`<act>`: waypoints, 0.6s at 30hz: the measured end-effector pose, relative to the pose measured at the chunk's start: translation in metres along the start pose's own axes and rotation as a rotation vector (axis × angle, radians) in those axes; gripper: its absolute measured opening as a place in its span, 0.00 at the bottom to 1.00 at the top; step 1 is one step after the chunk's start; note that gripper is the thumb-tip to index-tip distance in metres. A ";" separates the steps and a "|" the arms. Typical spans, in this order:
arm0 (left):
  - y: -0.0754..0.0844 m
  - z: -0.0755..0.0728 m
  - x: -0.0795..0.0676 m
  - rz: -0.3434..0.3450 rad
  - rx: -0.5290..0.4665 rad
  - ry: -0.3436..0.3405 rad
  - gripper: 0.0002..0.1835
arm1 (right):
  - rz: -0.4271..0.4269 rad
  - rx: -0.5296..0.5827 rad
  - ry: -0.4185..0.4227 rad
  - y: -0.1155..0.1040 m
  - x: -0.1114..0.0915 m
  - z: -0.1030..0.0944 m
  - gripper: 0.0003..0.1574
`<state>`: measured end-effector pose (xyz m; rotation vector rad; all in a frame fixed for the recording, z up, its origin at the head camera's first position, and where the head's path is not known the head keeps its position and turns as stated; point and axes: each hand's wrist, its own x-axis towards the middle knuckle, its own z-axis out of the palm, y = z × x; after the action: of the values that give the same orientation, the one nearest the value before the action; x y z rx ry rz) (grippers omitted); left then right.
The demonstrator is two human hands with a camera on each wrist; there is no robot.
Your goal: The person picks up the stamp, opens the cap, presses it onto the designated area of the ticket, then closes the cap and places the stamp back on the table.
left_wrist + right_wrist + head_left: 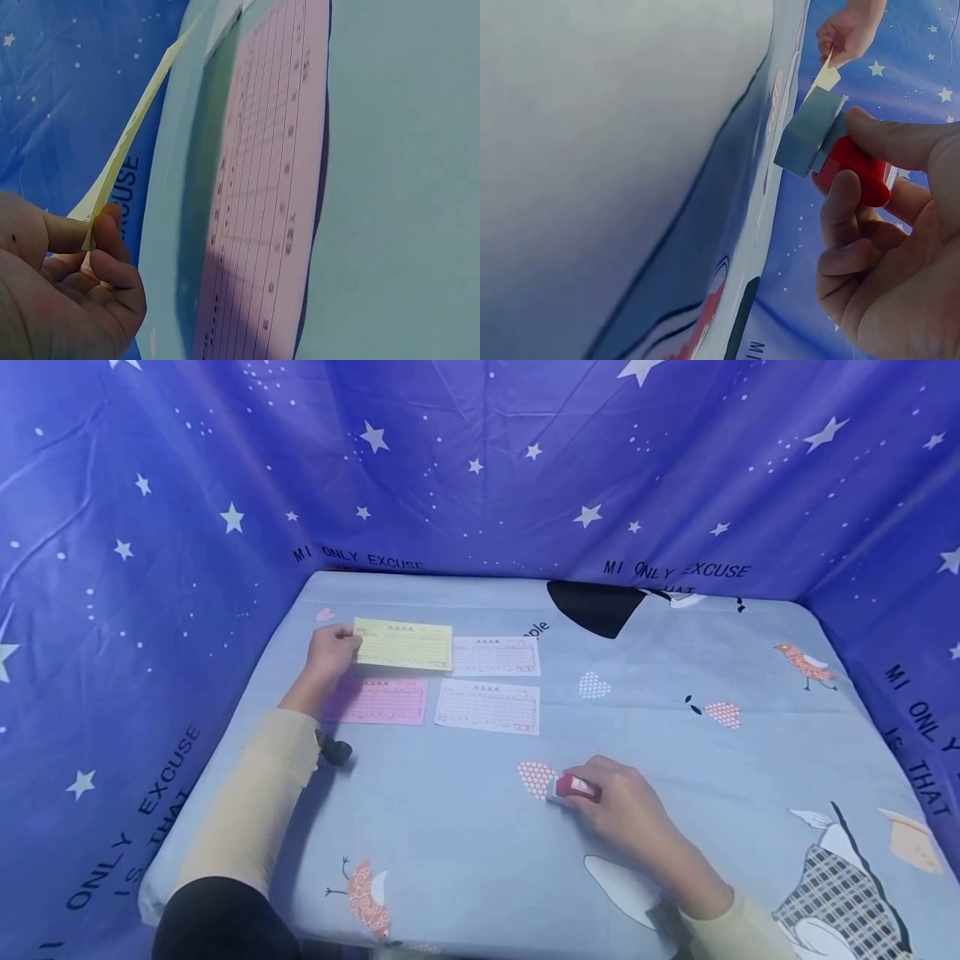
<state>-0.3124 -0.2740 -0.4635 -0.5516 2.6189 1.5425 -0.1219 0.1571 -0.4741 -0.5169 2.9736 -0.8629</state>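
Note:
My left hand (pixel 333 652) pinches a yellow form slip (pixel 405 645) by its left edge. In the left wrist view the yellow slip (pixel 127 139) is lifted off the cloth, tilted, between thumb and fingers. Below it lies a pink slip (pixel 390 703), partly behind the left wrist in the head view. Two pale printed slips lie to the right, an upper one (pixel 498 656) and a lower one (pixel 487 708), each with a small red mark at its lower right corner. Nearer the front, my right hand (pixel 626 802) grips a red stamp (pixel 577 787) whose grey end (pixel 810 131) points away from the palm.
A light blue patterned cloth (pixel 450 827) covers the table. Blue star-print curtains (pixel 480 468) stand around its back and sides. A small black device (pixel 335 750) sits at the left wrist.

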 end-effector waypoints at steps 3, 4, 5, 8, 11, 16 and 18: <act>-0.003 -0.001 0.004 -0.006 -0.002 0.000 0.19 | 0.016 -0.003 -0.011 0.000 0.001 0.001 0.16; -0.003 -0.002 0.005 -0.006 0.000 0.000 0.19 | 0.020 -0.003 -0.013 0.000 0.001 0.001 0.16; -0.004 -0.002 0.007 -0.007 0.005 0.001 0.19 | 0.023 -0.002 -0.015 0.000 0.001 0.001 0.16; -0.006 -0.002 0.009 -0.013 0.014 0.003 0.19 | 0.026 -0.001 -0.019 0.001 0.001 0.001 0.17; -0.007 -0.002 0.013 -0.008 0.025 0.008 0.19 | 0.021 -0.003 -0.016 0.000 0.001 0.001 0.16; -0.008 -0.003 0.017 0.028 0.066 0.021 0.19 | 0.013 0.001 -0.009 0.000 0.001 0.001 0.15; -0.009 -0.003 0.018 0.038 0.081 0.020 0.20 | 0.009 0.002 -0.006 0.001 0.001 0.001 0.15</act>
<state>-0.3263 -0.2854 -0.4734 -0.5170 2.7079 1.4400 -0.1230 0.1569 -0.4751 -0.5051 2.9669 -0.8618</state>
